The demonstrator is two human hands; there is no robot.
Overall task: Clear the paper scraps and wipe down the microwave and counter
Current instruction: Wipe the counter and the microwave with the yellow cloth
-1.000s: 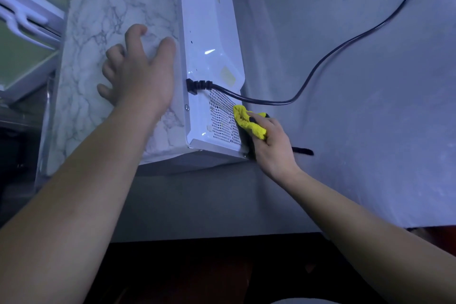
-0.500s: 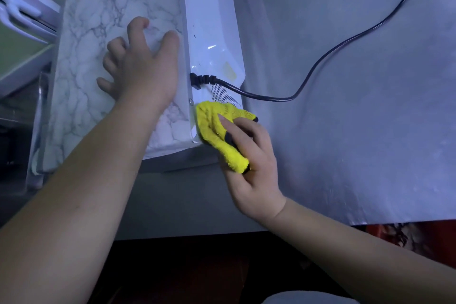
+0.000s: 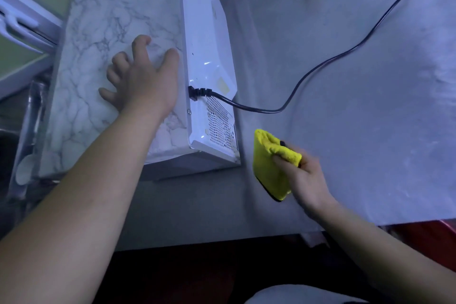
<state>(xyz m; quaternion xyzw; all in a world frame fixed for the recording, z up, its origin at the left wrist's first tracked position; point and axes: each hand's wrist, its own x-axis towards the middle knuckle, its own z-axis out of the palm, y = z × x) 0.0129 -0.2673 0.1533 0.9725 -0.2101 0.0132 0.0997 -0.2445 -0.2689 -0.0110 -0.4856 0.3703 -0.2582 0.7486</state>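
**Cloth coming off the microwave's back panel**

Pulling away from the vent, the right hand (image 3: 306, 180) is hovering over the grey surface (image 3: 370, 81), fingers (image 3: 281, 161) pinching the yellow cloth (image 3: 269, 168). Beyond, the left hand (image 3: 145, 81) is lying flat, bracing the microwave (image 3: 207, 52); wiping onward should avoid the power cord (image 3: 320, 66).

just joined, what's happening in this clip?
A person is cleaning a white microwave on a grey counter. The left hand lies flat on its marble-patterned top, bracing it. The right hand has a grip on a folded yellow cloth, held just off the microwave's vented back panel, not touching it. The black power cord trails from the back panel across the counter. No paper scraps are visible.
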